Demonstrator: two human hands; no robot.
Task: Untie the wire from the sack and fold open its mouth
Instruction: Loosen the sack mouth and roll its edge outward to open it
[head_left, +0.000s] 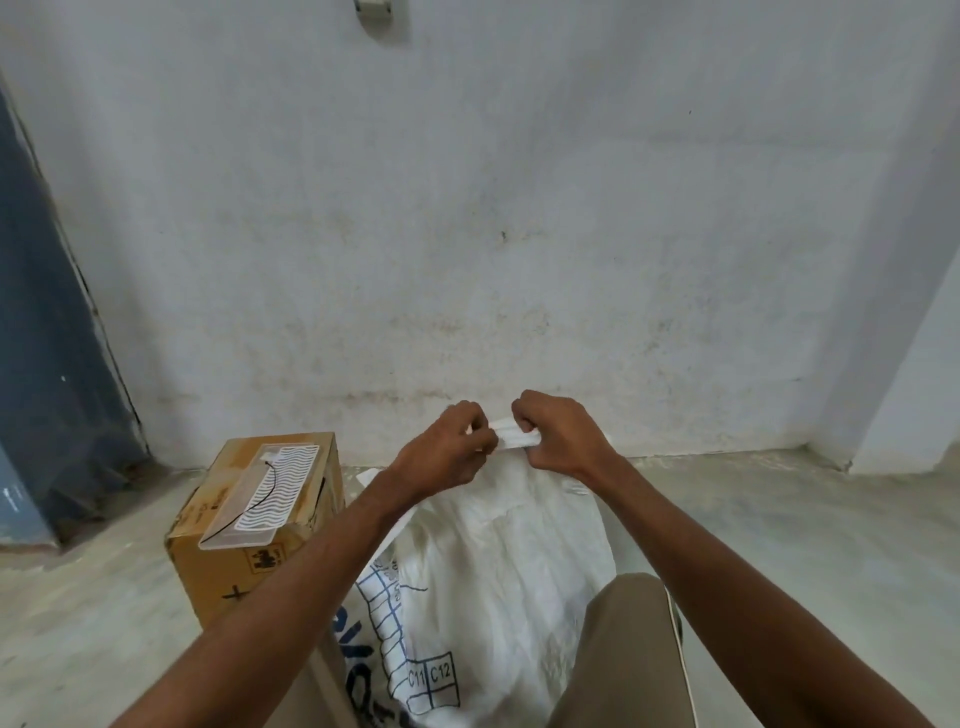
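Observation:
A white woven sack (498, 561) with blue printed grid and letters stands on the floor between my knees. Its top edge is gathered into a flat folded band (511, 438) held up near the wall. My left hand (452, 447) pinches the left end of that band. My right hand (553, 434) grips the right end, fingers curled over it. A thin black wire (262, 496) lies on a clear plastic sheet on top of the cardboard box, apart from the sack.
A brown cardboard box (260, 551) stands left of the sack, with a wavy-patterned plastic sheet (265, 493) on it. A stained white wall (467, 234) is close ahead, a dark blue door (47, 364) at left. My trouser knee (623, 649) is bottom right.

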